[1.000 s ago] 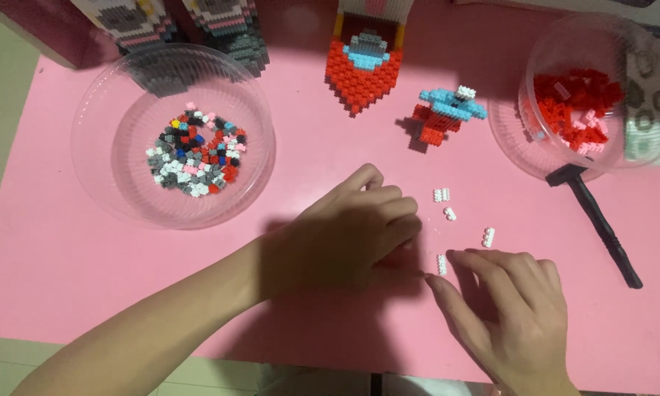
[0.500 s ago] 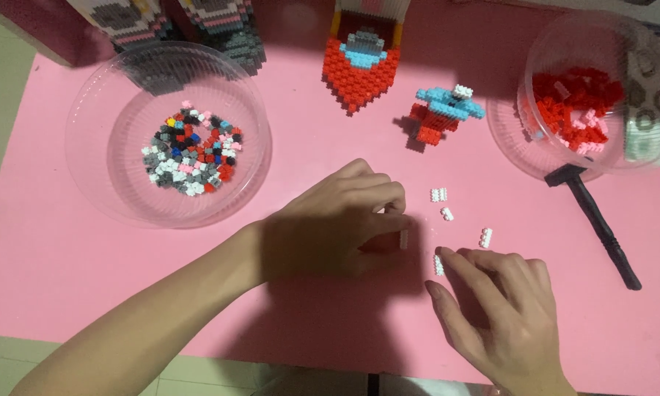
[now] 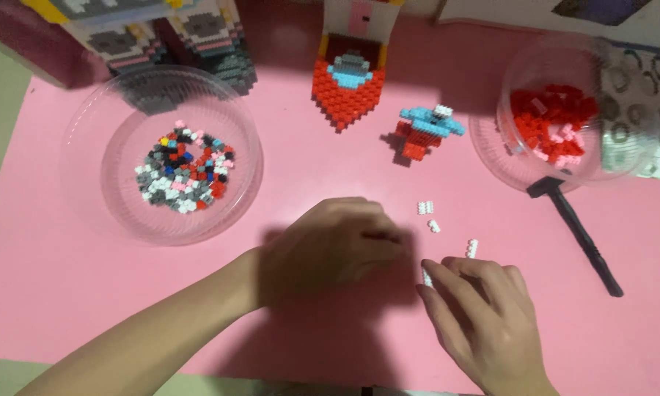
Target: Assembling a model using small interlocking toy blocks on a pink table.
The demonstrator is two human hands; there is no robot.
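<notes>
My left hand (image 3: 330, 249) lies palm down on the pink table (image 3: 66, 293), fingers curled and blurred; whatever is under it is hidden. My right hand (image 3: 480, 319) rests to its right, and its thumb and forefinger pinch a small white brick (image 3: 427, 278) against the table. Three more small white bricks lie just beyond the hands: a double one (image 3: 425, 207), a single one (image 3: 434, 226) and a longer one (image 3: 472, 248) close to my right fingertips.
A clear bowl (image 3: 88, 147) of mixed small bricks stands at the left. A clear bowl (image 3: 491, 150) of red bricks is at the right, with a black tool (image 3: 576, 235) beside it. A red pointed build (image 3: 348, 99) and a small red-and-blue build (image 3: 425, 132) stand behind.
My left hand has slid slightly right, its fingertips closer to my right hand. My right hand stays on the white brick.
</notes>
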